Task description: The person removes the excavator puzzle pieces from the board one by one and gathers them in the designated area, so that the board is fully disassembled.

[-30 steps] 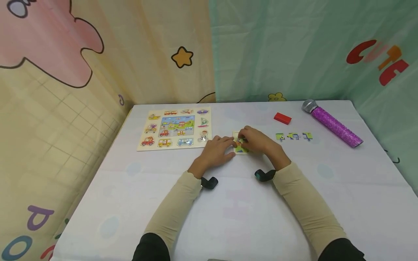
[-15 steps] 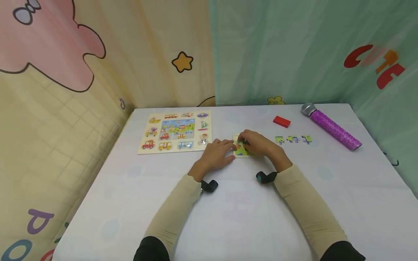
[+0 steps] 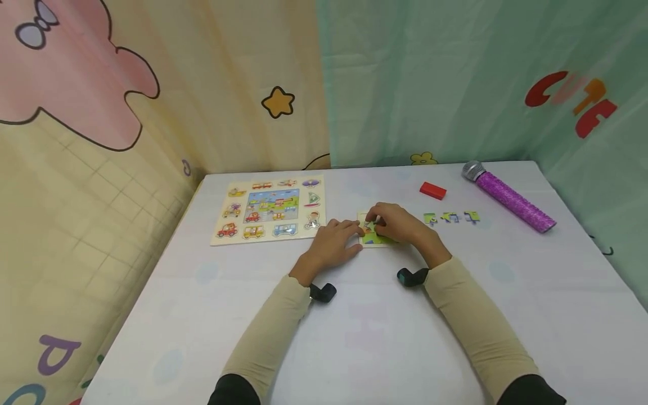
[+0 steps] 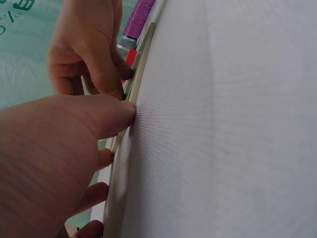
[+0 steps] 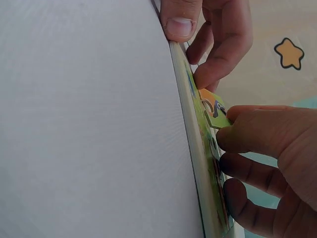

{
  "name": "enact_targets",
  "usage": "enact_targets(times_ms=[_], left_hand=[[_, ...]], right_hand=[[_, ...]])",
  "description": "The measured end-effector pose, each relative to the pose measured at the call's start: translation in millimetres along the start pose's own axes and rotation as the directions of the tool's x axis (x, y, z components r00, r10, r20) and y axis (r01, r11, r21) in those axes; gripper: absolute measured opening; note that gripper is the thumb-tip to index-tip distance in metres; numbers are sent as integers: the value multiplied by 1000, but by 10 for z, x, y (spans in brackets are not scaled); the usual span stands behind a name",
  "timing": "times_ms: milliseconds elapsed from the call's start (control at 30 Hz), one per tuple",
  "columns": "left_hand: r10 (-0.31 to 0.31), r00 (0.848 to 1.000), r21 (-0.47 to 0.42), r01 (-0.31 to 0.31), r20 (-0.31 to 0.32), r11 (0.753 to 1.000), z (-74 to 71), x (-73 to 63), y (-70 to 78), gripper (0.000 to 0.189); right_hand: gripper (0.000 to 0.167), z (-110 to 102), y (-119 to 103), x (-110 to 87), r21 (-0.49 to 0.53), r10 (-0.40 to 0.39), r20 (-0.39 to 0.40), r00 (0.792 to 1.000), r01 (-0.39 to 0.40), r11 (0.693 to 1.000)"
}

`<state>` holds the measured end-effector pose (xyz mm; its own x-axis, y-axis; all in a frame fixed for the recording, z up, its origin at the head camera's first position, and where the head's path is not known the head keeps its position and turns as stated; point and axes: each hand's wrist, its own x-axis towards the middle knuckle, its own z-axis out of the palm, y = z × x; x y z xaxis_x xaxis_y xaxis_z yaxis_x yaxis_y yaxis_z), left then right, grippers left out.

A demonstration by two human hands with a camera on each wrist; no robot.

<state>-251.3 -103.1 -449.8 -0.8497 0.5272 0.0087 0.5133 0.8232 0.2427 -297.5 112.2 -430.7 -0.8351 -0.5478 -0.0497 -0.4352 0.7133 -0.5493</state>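
Observation:
A small picture puzzle board [image 3: 377,246] in green and yellow with a pale border lies on the table between my hands. Its near edge [image 5: 184,104] runs down the right wrist view. Thumb and index finger of my right hand [image 3: 400,226] pinch a green and orange puzzle piece [image 5: 213,105], which stands tilted over the board. The right hand's other fingers curl close above the picture. My left hand [image 3: 331,244] rests at the board's left end, its thumb [image 4: 116,113] against the near corner and a fingertip [image 5: 208,74] on the picture. The right hand covers much of the board.
Three loose puzzle pieces [image 3: 449,217] lie in a row right of the board, with a red block [image 3: 432,190] behind them. A purple glitter toy microphone [image 3: 513,198] lies at the far right. To the left sits a larger vehicle picture board [image 3: 217,240].
The head view has tilted a little, so the whole scene sits lower in it. Both hands stay at the board, the right one still with the piece in its fingers.

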Motion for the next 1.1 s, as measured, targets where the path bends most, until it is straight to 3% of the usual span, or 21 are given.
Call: enact_targets(times_ms=[300, 500, 700, 833, 1100], left_hand=[[23, 1000, 11, -23, -19, 1000, 2, 58, 3, 35], [13, 1000, -8, -12, 15, 1000, 28, 30, 28, 35], [-2, 1000, -5, 1, -12, 1000, 13, -13, 21, 33], [-8, 1000, -17, 7, -18, 1000, 19, -34, -12, 32], [11, 1000, -12, -11, -13, 1000, 18, -4, -36, 32]], right_hand=[[27, -44, 22, -49, 29, 3, -46, 999, -2, 1000], [27, -51, 59, -86, 41, 6, -43, 999, -4, 999], [27, -188, 82, -153, 44, 9, -78, 997, -5, 999], [28, -298, 197, -287, 49, 7, -97, 995, -3, 999], [28, -501, 499, -735, 22, -7, -170, 985, 11, 1000]])
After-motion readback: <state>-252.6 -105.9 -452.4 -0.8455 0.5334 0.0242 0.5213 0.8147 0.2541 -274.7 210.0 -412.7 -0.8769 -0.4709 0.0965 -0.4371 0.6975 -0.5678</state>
